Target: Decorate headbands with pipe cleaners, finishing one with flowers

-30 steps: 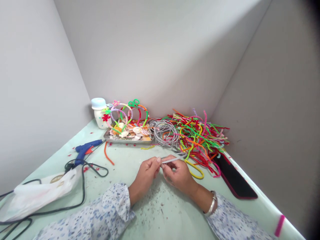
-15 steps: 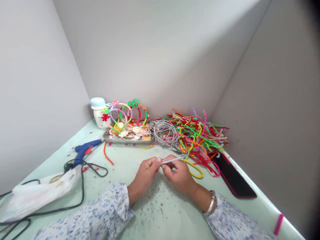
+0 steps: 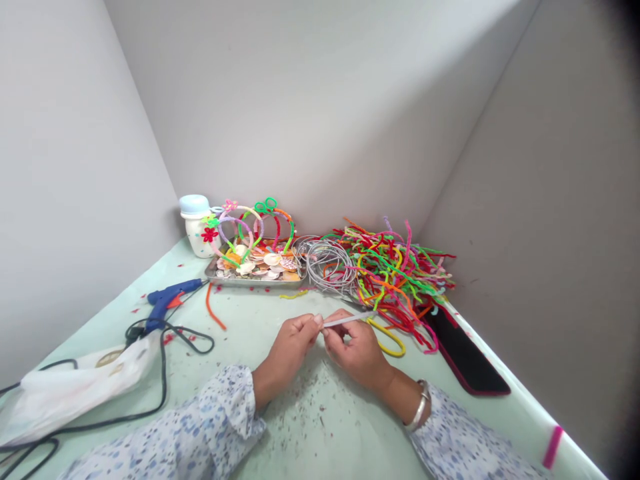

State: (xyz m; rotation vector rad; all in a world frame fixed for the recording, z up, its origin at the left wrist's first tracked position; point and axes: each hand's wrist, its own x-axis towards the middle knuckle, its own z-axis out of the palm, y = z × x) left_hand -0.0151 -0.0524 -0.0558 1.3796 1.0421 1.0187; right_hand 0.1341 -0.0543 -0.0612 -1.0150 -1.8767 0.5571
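Observation:
Between my two hands, over the middle of the table, a thin pale grey strip [image 3: 353, 318] slants up to the right; its kind is not clear to me. My left hand [image 3: 290, 347] pinches the strip's near end between thumb and finger. My right hand [image 3: 359, 350] is closed close beside it, thumb and fingertips at the same end, and the strip passes over its fingers. The far tip reaches toward a heap of coloured pipe cleaners [image 3: 395, 267]. A yellow pipe cleaner [image 3: 393, 345] bent in a loop lies just right of my right hand.
A metal tray [image 3: 260, 283] of shells holds several pipe-cleaner hoops [image 3: 287, 227]. Beside it are a coil of grey wire [image 3: 330, 267] and a white jar [image 3: 197, 233]. A blue glue gun [image 3: 163, 303], its cord, a plastic bag [image 3: 90, 393] and a black flat case [image 3: 467, 353] lie around.
The strip's far end, which looked split in two, now appears as one line. Both hands keep nearly the same place and grip. The whole view has shifted very slightly.

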